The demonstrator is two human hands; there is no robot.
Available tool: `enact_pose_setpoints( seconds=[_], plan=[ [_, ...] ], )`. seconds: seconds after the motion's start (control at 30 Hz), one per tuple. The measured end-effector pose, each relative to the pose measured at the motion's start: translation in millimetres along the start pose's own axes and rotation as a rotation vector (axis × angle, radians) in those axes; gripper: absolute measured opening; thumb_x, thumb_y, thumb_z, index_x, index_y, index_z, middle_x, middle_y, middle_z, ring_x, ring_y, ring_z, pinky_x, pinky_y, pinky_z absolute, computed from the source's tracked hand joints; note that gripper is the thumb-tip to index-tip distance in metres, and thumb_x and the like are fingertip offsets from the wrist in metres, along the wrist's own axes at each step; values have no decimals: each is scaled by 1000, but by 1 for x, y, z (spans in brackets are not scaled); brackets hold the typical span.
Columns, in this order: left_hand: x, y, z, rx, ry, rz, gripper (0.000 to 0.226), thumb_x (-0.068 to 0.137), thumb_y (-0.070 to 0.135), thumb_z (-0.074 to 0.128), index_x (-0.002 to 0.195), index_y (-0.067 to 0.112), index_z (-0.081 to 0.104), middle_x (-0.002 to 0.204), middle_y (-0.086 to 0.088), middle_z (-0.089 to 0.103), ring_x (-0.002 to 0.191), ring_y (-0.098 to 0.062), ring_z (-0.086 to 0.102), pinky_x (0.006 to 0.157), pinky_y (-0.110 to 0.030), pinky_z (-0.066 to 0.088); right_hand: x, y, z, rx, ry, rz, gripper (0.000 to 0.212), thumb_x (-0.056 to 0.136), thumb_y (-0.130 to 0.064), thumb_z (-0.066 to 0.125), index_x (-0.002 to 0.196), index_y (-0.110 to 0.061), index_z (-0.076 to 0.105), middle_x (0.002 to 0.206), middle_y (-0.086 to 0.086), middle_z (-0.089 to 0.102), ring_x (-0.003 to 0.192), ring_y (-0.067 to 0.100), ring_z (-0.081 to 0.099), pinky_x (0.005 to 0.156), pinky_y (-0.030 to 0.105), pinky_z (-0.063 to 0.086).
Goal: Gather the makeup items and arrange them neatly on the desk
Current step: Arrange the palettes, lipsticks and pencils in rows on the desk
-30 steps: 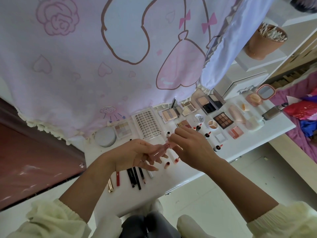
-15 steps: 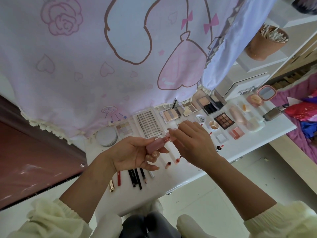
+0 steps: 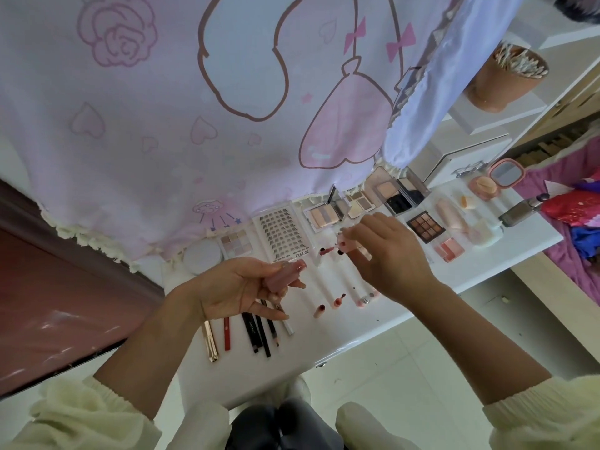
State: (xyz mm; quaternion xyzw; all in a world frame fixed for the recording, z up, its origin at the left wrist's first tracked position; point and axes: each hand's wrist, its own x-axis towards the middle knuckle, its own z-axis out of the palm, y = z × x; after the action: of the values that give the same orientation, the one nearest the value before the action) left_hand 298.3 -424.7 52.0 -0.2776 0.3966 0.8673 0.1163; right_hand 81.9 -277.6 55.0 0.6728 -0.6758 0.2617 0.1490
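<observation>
left grip (image 3: 233, 287) is curled round a pink tube (image 3: 287, 275), palm up, just above the surface (image 3: 373, 332), prob. so the tube's end faces the right grip (image 3: 389, 258). right grip pinches a small pink piece (image 3: 350, 245) at its fingertips, apart from the tube; cap or 2nd tube, can't tell. lip tubes (image 3: 337, 302) lie in a row btw the grips, pencils (image 3: 256, 332) side by side under the left grip, palettes (image 3: 425, 225) past the right one. looks sorted by kind. the tube likely goes in the row next.
</observation>
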Motion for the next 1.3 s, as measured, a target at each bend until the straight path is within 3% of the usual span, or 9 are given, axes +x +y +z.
enact_pose_setpoints(
  seconds=[0.1, 0.23, 0.37, 0.53, 0.73, 0.83, 0.93, 1.1, 1.3],
  plan=[
    [7, -4, 4, 39, 91, 65, 37, 88, 25, 63, 117, 1, 64, 92, -9, 68, 76, -16, 61, 76, -42, 59, 5, -3, -1, 47, -135, 139, 16, 77, -15, 80, 83, -9, 67, 76, 0, 62, 64, 19, 55, 54, 34, 51],
    [18, -8, 7, 120, 241, 196, 36, 83, 24, 64, 113, 4, 66, 105, -13, 72, 96, -25, 69, 85, -34, 57, 4, 0, 1, 281, -325, 546, 31, 76, -33, 80, 96, -12, 68, 85, -6, 64, 73, 12, 58, 67, 27, 53],
    [33, -17, 0, 154, 444, 310, 35, 75, 14, 75, 107, 2, 68, 102, -9, 74, 99, -24, 70, 93, -35, 54, 6, 5, 10, 399, -379, 685, 34, 75, -39, 80, 97, -15, 70, 83, -7, 68, 73, 4, 62, 69, 22, 54],
    [58, -43, -8, 436, 729, 302, 20, 78, 31, 79, 89, 17, 70, 84, 10, 75, 85, -5, 70, 83, -24, 50, 14, 3, 31, 390, -615, 632, 24, 78, -35, 79, 93, -19, 68, 80, -13, 61, 70, -2, 54, 72, 15, 46],
    [80, -64, -16, 634, 781, 385, 10, 85, 36, 71, 85, 27, 68, 86, 18, 70, 87, 9, 63, 75, -10, 43, 13, 14, 59, 371, -867, 558, 24, 80, -24, 78, 101, -13, 73, 96, 0, 74, 75, 5, 66, 73, 19, 54],
    [89, -70, -24, 828, 779, 379, 16, 88, 50, 62, 92, 35, 67, 98, 19, 64, 96, 5, 57, 84, -15, 44, 8, 19, 66, 303, -943, 514, 32, 82, -27, 76, 112, -17, 70, 107, -2, 72, 77, 3, 61, 75, 16, 50],
    [96, -71, -29, 935, 776, 353, 17, 90, 50, 58, 97, 36, 64, 108, 14, 52, 96, 9, 49, 79, -6, 38, 2, 21, 71, 168, -986, 469, 36, 84, -35, 72, 119, -26, 67, 116, -5, 67, 90, 5, 57, 87, 24, 50],
    [102, -72, -31, 989, 809, 291, 9, 87, 45, 64, 86, 40, 56, 110, 10, 42, 112, -15, 44, 88, -25, 44, 1, 15, 85, 97, -1053, 397, 40, 86, -40, 68, 125, -31, 63, 121, -6, 65, 112, 15, 57, 95, 32, 47],
    [111, -70, -33, 1094, 838, 235, 10, 87, 46, 62, 87, 43, 53, 112, 8, 43, 118, -14, 34, 88, -21, 12, 1, 13, 98, 88, -1130, 343, 42, 89, -35, 67, 129, -28, 60, 122, 0, 64, 114, 20, 56, 92, 33, 47]
  ],
)
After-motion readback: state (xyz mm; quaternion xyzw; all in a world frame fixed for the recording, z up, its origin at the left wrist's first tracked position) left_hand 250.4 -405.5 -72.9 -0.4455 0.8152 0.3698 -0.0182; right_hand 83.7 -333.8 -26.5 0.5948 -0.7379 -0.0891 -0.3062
